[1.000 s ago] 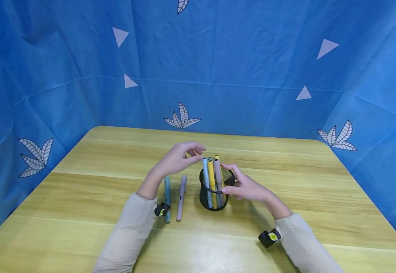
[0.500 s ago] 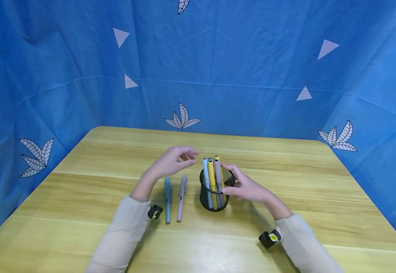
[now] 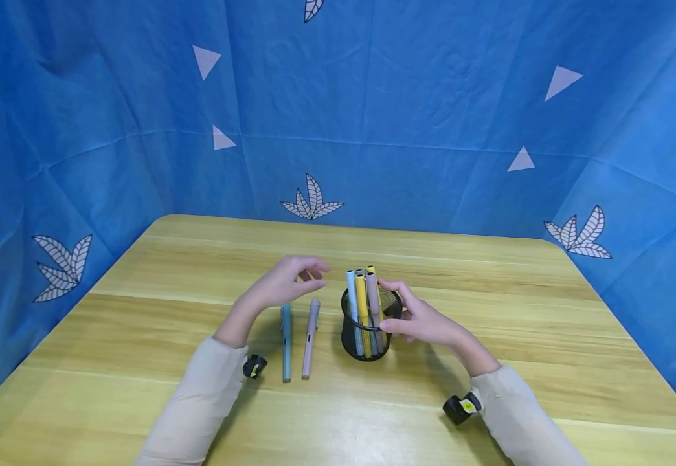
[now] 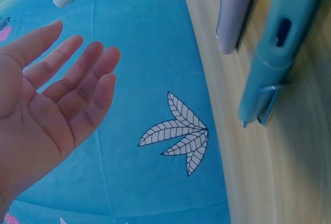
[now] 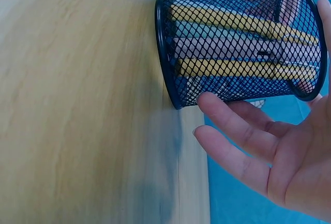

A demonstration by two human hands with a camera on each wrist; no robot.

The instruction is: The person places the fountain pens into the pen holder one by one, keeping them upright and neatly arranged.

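A black mesh cup [image 3: 364, 338] stands upright at the table's middle and holds several pens [image 3: 362, 292] in light blue, yellow and mauve. My right hand [image 3: 416, 319] lies against the cup's right side, fingers nearly straight, thumb near the rim. The right wrist view shows a fingertip [image 5: 208, 101] touching the mesh of the cup [image 5: 232, 48]. My left hand [image 3: 292, 281] hovers with relaxed fingers and holds nothing, left of the cup and above the far ends of two pens lying on the table: a light blue pen [image 3: 285, 343] and a mauve pen [image 3: 311, 336]. The left wrist view shows the bare palm [image 4: 51, 105], the blue pen [image 4: 279, 48] and the mauve pen [image 4: 232, 12].
The wooden table [image 3: 489, 291] is walled in by blue cloth [image 3: 373, 116] at the back and both sides. Small black wrist cameras sit at my left cuff [image 3: 253, 366] and right cuff [image 3: 460, 408].
My left hand has drawn back to the left and down, away from the pen tops in the cup, to above the two lying pens. The right hand and cup have stayed put.
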